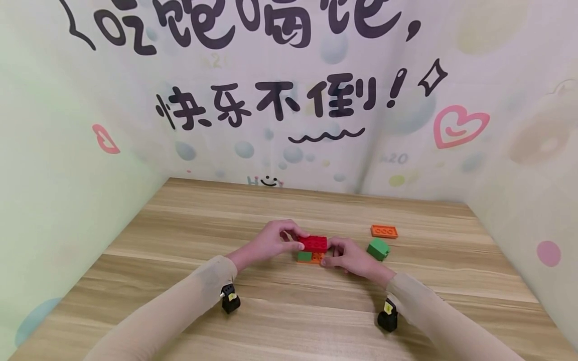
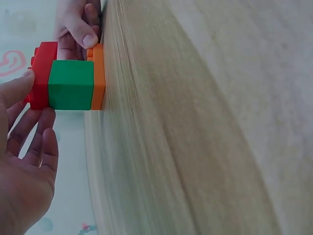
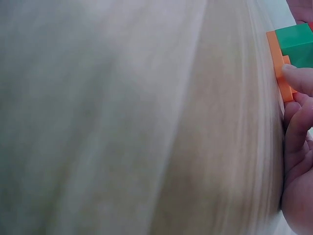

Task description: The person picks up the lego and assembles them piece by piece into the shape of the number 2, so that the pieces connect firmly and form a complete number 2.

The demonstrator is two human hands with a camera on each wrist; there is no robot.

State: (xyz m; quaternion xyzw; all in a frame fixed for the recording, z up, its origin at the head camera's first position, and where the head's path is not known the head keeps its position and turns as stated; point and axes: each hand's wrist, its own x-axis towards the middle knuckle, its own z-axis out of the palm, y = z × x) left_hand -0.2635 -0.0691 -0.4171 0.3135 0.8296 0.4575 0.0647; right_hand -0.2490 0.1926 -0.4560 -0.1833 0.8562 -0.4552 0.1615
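My left hand (image 1: 272, 238) pinches a red toy brick (image 1: 314, 243) between thumb and fingers. Under the red brick stands a green brick (image 2: 71, 85), on one end of a thin orange brick (image 2: 99, 81) that lies on the table. The left wrist view shows the red brick flush against the green one's top, its studs facing up. My right hand (image 1: 351, 257) holds the other end of the orange brick, its thumb (image 3: 299, 78) by the bare studs. The red brick overhangs that bare end.
To the right of my right hand, a loose green brick (image 1: 378, 248) lies on the wood-grain table (image 1: 217, 210). Behind it is another thin orange brick (image 1: 384, 231), hollow side showing. A printed cloth (image 1: 280, 150) hangs along the table's back edge.
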